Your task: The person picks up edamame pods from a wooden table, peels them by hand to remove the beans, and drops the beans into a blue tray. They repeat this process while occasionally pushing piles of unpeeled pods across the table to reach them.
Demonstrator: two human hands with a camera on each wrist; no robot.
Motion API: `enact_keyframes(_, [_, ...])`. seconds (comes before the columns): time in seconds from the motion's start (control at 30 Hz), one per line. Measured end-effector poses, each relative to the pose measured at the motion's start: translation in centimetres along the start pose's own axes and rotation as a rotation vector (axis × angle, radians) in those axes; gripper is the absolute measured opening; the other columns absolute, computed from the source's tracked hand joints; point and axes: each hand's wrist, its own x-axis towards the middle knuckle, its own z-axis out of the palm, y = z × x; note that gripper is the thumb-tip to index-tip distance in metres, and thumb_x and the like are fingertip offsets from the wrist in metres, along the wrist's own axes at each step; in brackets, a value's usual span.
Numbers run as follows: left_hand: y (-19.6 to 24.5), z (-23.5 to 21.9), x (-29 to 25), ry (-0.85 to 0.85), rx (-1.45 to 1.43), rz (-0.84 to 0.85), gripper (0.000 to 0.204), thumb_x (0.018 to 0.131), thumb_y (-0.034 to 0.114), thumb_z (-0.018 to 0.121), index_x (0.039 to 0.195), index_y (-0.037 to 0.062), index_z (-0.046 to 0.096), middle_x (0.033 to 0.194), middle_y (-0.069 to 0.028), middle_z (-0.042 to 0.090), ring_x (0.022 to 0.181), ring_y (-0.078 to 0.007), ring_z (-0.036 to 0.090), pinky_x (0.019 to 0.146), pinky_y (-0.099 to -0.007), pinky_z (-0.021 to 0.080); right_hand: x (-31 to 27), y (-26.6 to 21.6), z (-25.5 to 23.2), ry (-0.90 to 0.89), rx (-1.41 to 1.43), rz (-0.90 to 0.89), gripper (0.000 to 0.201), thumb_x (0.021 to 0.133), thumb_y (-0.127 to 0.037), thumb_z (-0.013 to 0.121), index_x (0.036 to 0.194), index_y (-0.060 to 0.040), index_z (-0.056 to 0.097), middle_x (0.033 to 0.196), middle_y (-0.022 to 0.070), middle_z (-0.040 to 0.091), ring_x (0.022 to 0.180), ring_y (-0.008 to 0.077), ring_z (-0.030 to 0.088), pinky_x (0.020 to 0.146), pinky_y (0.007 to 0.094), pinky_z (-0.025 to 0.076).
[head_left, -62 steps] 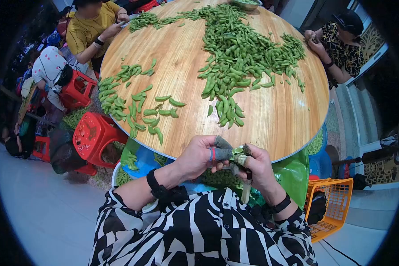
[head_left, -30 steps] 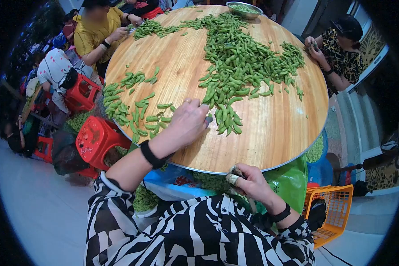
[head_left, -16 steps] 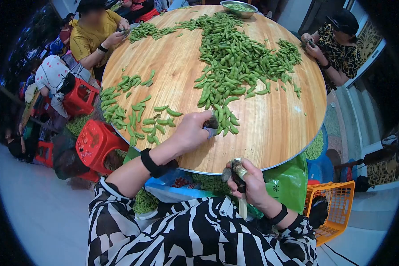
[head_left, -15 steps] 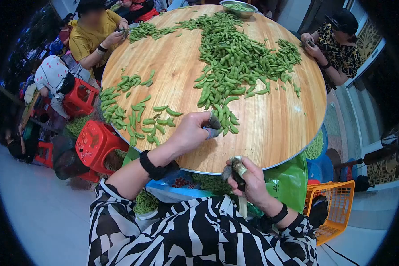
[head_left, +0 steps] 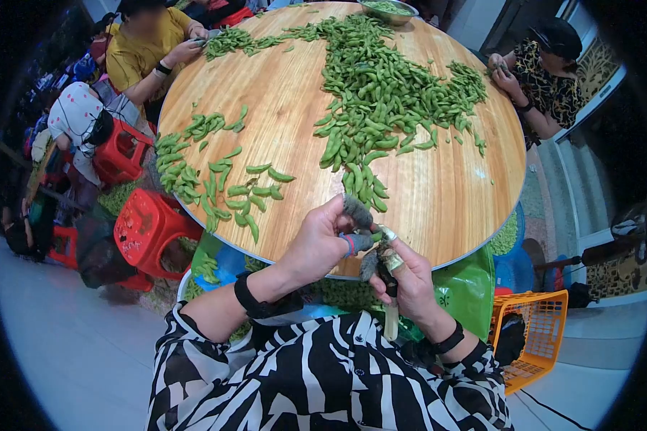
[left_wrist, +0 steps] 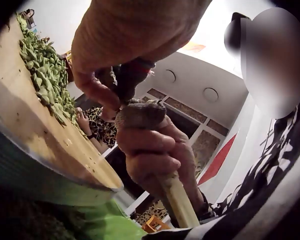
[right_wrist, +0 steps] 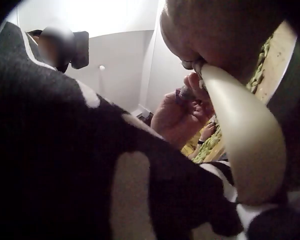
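My left hand (head_left: 316, 244), with grey covers on its fingertips, meets my right hand over the table's near edge. Between the left finger and thumb a small green part of a soybean pod (head_left: 377, 235) shows; the fingers hide the rest. My right hand (head_left: 413, 280) has its fingers curled round a tool with a pale handle (head_left: 391, 323), which sticks out below the fist. That handle also fills much of the right wrist view (right_wrist: 245, 130). A pale wrap covers the right thumb; the tool's working end is hidden. Ahead lies a large pile of soybean pods (head_left: 374, 93).
The round wooden table (head_left: 266, 122) carries a smaller scatter of pods (head_left: 208, 179) at left and a metal bowl (head_left: 387, 8) at the far edge. Two people sit across. Red stools (head_left: 147, 230) stand left, an orange crate (head_left: 539, 330) right, and a green bag (head_left: 467, 280) hangs below the edge.
My left hand reached out to the near end of the pod pile, then came back to my right hand with a pod. The right hand stayed near the table edge, gripping its tool.
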Motion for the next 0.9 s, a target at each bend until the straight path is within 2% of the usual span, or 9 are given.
enact_keyframes(0.23, [-0.1, -0.1, -0.3, 0.031, 0.031, 0.032, 0.031, 0.081, -0.005, 0.067, 0.106, 0.0030, 0.052, 0.097, -0.0053, 0.063, 0.092, -0.0117, 0.061, 0.082, -0.0274, 0.051, 0.1, -0.3, 0.5, 0.071, -0.096, -0.011, 0.043, 0.100, -0.018, 0.042, 0.139, -0.0027, 0.039, 0.076, 0.0040, 0.053, 0.053, 0.0056, 0.043, 0.044, 0.0180, 0.035])
enact_keyframes(0.4, [-0.5, 0.0, -0.5, 0.056, 0.021, 0.079, 0.032, 0.079, -0.005, 0.068, 0.105, 0.0029, 0.052, 0.095, -0.0049, 0.063, 0.091, -0.0123, 0.062, 0.082, -0.0273, 0.051, 0.2, -0.7, 0.5, 0.102, -0.224, -0.040, 0.038, 0.096, -0.006, 0.042, 0.133, -0.0030, 0.049, 0.077, -0.0027, 0.054, 0.053, 0.0021, 0.043, 0.046, 0.0166, 0.033])
enact_keyframes(0.53, [-0.5, -0.6, -0.3, -0.015, -0.300, -0.140, 0.027, 0.080, -0.002, 0.066, 0.103, 0.0027, 0.053, 0.092, -0.0059, 0.063, 0.082, -0.0131, 0.063, 0.069, -0.0254, 0.052, -0.1, -1.2, -0.4, 0.068, -0.398, -0.066, 0.038, 0.094, -0.003, 0.046, 0.132, -0.0012, 0.050, 0.079, -0.0018, 0.056, 0.054, 0.0027, 0.045, 0.047, 0.0182, 0.035])
enact_keyframes(0.57, [-0.6, -0.7, -0.2, -0.047, -0.429, -0.223, 0.025, 0.081, 0.000, 0.065, 0.103, 0.0025, 0.053, 0.092, -0.0065, 0.064, 0.079, -0.0132, 0.063, 0.063, -0.0245, 0.052, -0.1, -1.3, -0.6, 0.042, -0.491, -0.122, 0.038, 0.093, -0.003, 0.047, 0.132, -0.0004, 0.050, 0.082, 0.0000, 0.058, 0.058, 0.0045, 0.049, 0.051, 0.0202, 0.039])
enact_keyframes(0.63, [-1.3, -0.8, 0.1, -0.053, -0.466, -0.245, 0.025, 0.082, 0.002, 0.064, 0.104, 0.0029, 0.053, 0.092, -0.0072, 0.064, 0.077, -0.0133, 0.063, 0.060, -0.0237, 0.052, 0.3, -1.0, -0.9, 0.013, -0.583, -0.178, 0.039, 0.092, -0.002, 0.048, 0.131, 0.0005, 0.050, 0.084, 0.0019, 0.061, 0.062, 0.0063, 0.053, 0.054, 0.0221, 0.043])
enact_keyframes(0.7, [-1.5, -0.4, 0.1, -0.056, -0.504, -0.267, 0.024, 0.084, 0.004, 0.063, 0.105, 0.0032, 0.052, 0.093, -0.0078, 0.064, 0.075, -0.0133, 0.063, 0.057, -0.0230, 0.051, 0.8, -0.3, -1.4, -0.017, -1.004, -0.672, 0.039, 0.090, -0.001, 0.051, 0.129, 0.0013, 0.051, 0.086, 0.0063, 0.064, 0.072, 0.0117, 0.059, 0.064, 0.0263, 0.048])
enact_keyframes(0.73, [-1.4, 0.1, -0.1, -0.040, -0.429, -0.224, 0.025, 0.084, 0.003, 0.063, 0.106, 0.0038, 0.052, 0.094, -0.0072, 0.064, 0.076, -0.0126, 0.063, 0.058, -0.0226, 0.051, 0.5, -0.4, -1.3, -0.017, -1.003, -0.672, 0.039, 0.090, -0.001, 0.051, 0.129, 0.0013, 0.051, 0.086, 0.0063, 0.064, 0.072, 0.0117, 0.059, 0.064, 0.0263, 0.048])
enact_keyframes(0.8, [-1.5, 1.0, -0.5, -0.024, -0.353, -0.180, 0.027, 0.084, 0.003, 0.063, 0.108, 0.0044, 0.051, 0.094, -0.0067, 0.064, 0.078, -0.0119, 0.063, 0.059, -0.0223, 0.052, -0.3, -0.6, -1.0, 0.078, -0.691, -0.279, 0.036, 0.087, -0.001, 0.056, 0.122, 0.0018, 0.054, 0.086, 0.0104, 0.065, 0.077, 0.0143, 0.062, 0.068, 0.0279, 0.049])
enact_keyframes(0.9, [-1.7, 2.0, -0.8, -0.029, -0.058, -0.079, 0.031, 0.084, -0.001, 0.063, 0.111, 0.0061, 0.050, 0.097, -0.0025, 0.062, 0.084, -0.0089, 0.060, 0.065, -0.0237, 0.053, -0.4, 0.6, -1.6, 0.194, -0.638, -0.244, 0.030, 0.083, -0.002, 0.061, 0.113, 0.0018, 0.057, 0.082, 0.0099, 0.063, 0.073, 0.0140, 0.061, 0.066, 0.0277, 0.048])
